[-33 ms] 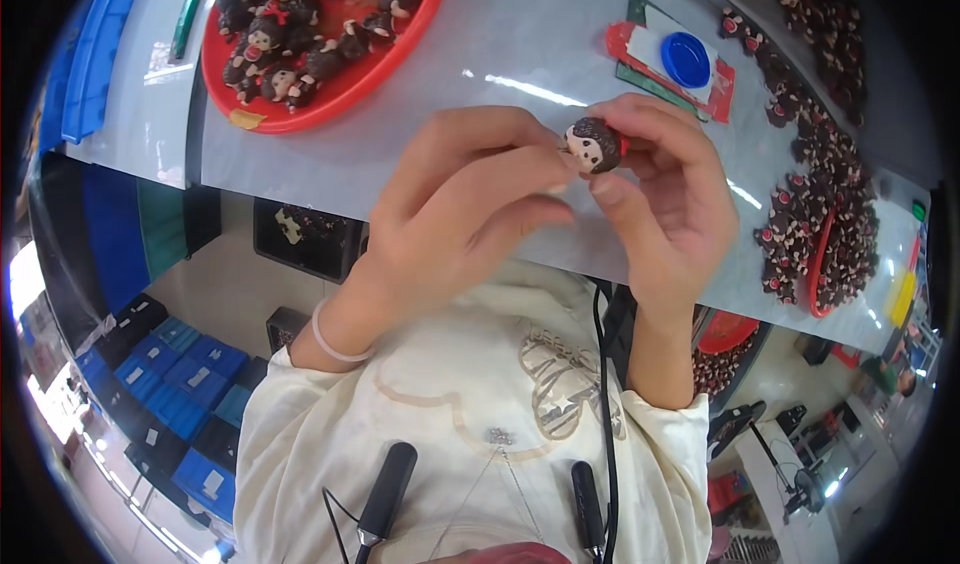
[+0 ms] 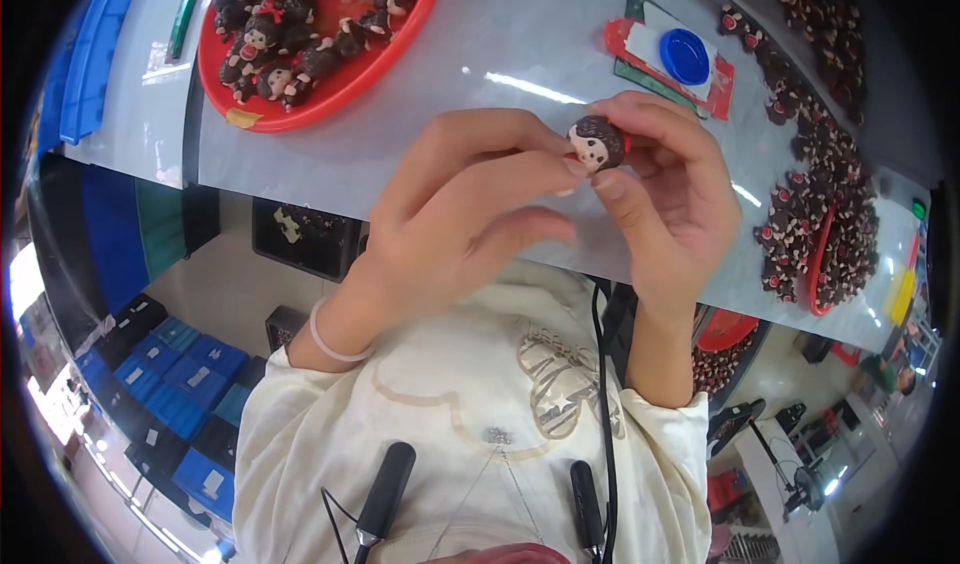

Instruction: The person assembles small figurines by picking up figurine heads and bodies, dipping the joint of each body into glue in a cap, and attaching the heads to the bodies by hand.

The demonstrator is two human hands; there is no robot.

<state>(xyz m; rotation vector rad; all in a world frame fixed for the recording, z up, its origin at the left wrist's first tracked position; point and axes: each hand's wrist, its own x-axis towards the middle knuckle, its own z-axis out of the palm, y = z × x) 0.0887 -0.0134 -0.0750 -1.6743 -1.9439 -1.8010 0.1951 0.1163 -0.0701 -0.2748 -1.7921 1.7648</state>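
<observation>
A small doll figurine [image 2: 597,144] with a dark brown head, pale face and red bow is between my two hands. My right hand [image 2: 678,199] is closed on its head, with thumb below and fingers behind. My left hand [image 2: 465,209] has its fingertips at the figurine's body, which they mostly cover. The left thumb stretches out below, apart from the head. A bit of red and a small pale part show beside the left fingertips.
A red basin [image 2: 330,99] of similar figurines stands at the back left, by a green pen-like tube [image 2: 184,22]. A blue round lid [image 2: 685,57] lies on stacked cards at the back right. Many small figurines [image 2: 850,244] are heaped along the right. Blue bins [image 2: 190,379] sit lower left.
The figurine has tilted slightly in my fingers and shifted a little to the right. More of its red part shows by the left fingertips. Both hands stay in nearly the same place.
</observation>
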